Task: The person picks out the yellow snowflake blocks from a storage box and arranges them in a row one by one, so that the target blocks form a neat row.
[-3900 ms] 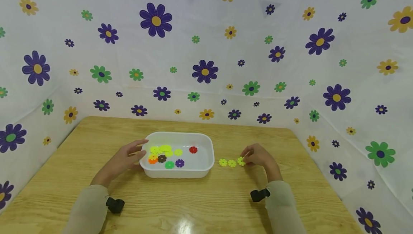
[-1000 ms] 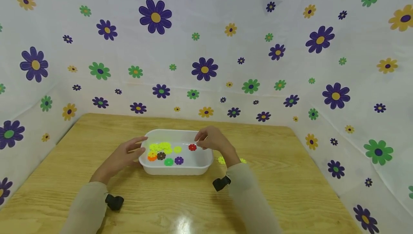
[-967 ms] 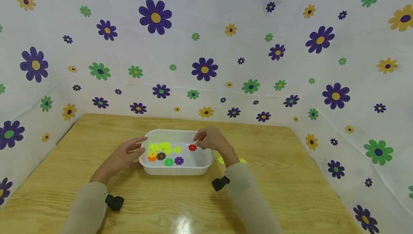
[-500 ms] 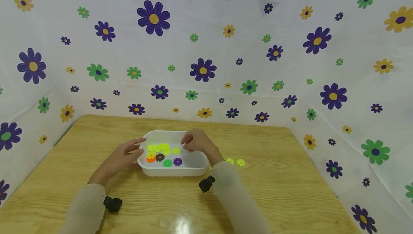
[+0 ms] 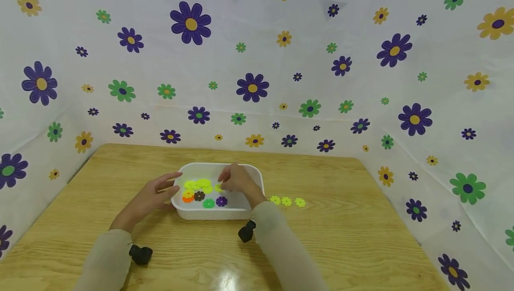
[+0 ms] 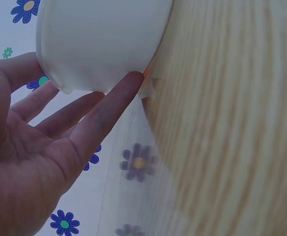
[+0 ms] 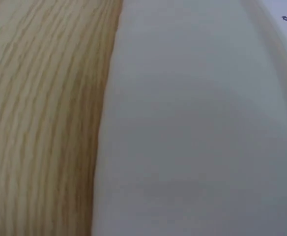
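A white plastic tub [image 5: 217, 214] stands on the table with small flower-shaped plastic discs inside. My left hand [image 5: 154, 196] touches its left end; in the left wrist view the extended fingers [image 6: 109, 110] lie along the outside wall. My right hand [image 5: 238, 179] reaches into the tub over its right side, fingertips right at a single yellow disc [image 5: 218, 188] and partly covering it. I cannot tell whether the fingers pinch it. The right wrist view shows only the tub wall [image 7: 192, 123] and table. Left of that hand are a yellow pile [image 5: 204, 184], a brown disc [image 5: 199, 196] and a purple disc [image 5: 221, 201].
An orange disc [image 5: 187, 199] and a green disc [image 5: 209, 203] also lie in the tub. Three yellow discs, the outermost being the rightmost disc [image 5: 300, 202], form a row on the wooden table [image 5: 341, 237]. A flower-printed cloth [image 5: 257, 59] surrounds the table's back and sides.
My right hand has left the yellow row on the table and moved left into the tub, now passing over and hiding the red disc. The left hand stays at the tub's end.
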{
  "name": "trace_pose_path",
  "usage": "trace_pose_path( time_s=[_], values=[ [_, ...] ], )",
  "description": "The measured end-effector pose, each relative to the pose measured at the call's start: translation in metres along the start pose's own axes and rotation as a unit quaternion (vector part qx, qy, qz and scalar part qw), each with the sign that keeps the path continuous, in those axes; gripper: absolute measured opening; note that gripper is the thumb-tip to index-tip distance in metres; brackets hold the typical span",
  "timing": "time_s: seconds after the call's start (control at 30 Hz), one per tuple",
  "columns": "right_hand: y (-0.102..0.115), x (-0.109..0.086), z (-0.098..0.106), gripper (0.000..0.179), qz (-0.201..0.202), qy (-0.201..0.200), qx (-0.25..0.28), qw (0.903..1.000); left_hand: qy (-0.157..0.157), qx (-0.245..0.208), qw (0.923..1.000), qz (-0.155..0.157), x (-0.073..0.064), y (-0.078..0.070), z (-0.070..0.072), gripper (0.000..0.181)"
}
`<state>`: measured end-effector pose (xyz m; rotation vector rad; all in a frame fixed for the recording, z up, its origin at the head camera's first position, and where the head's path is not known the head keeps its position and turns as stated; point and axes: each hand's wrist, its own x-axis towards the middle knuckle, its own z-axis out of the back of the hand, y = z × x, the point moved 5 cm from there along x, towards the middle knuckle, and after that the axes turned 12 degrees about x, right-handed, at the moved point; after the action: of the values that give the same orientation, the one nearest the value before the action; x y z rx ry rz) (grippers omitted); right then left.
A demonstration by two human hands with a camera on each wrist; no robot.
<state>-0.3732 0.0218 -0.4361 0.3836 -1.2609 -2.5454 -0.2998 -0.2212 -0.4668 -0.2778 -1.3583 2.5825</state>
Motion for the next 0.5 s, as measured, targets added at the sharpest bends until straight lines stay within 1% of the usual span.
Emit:
trace_pose_path(
  time_s=[0.13, 0.27, 0.37, 0.5],
  values=[
    [-0.0002, 0.0012, -0.0051, 0.015, 0.0, -0.011, -0.026, 0.9996, -0.003, 0.0, 1.0, 0.005, 0.0001, 0.0011, 0.0004, 0.063],
    [0.0004, 0.0014, -0.008, 0.016, -0.011, -0.018, -0.033, 0.9992, 0.0, -0.001, 1.0, 0.001, 0.0001, -0.0002, 0.0, 0.064],
    [0.001, 0.0016, -0.0091, 0.017, -0.014, -0.019, -0.038, 0.999, 0.004, -0.006, 1.0, -0.004, 0.0, -0.0016, -0.0007, 0.066],
    [0.0009, 0.0026, -0.0109, 0.018, -0.008, -0.017, -0.055, 0.9983, 0.004, -0.011, 0.9999, -0.004, -0.0002, -0.0017, -0.0009, 0.066]
  ],
)
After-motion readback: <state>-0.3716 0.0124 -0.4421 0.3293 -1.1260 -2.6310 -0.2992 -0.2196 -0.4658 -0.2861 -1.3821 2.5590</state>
